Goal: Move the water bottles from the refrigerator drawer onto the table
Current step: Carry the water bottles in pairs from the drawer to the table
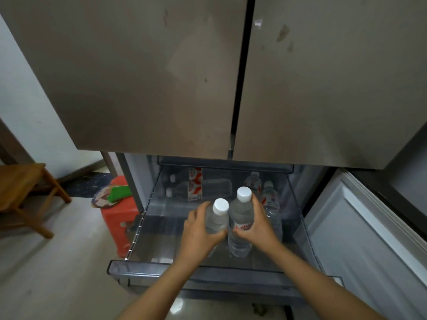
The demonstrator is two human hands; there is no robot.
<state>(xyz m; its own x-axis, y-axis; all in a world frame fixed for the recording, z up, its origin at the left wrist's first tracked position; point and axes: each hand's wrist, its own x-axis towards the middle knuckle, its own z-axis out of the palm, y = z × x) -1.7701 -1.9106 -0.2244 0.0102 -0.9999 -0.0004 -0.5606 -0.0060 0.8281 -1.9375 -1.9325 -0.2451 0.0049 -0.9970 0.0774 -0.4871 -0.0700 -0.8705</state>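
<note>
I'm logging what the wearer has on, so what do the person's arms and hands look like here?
The left hand and right hand wear no gloves; no watch, bracelet or ring shows. Both forearms are bare to the frame's edge, with no sleeve in view.

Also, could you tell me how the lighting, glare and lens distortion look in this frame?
Head view: the wide-angle lens bows the refrigerator doors at the edges; a small glare spot sits high on the right door; the drawer interior is dim, so the lying bottles at its back look soft; the two held bottles, left hand and right hand are sharp.
</note>
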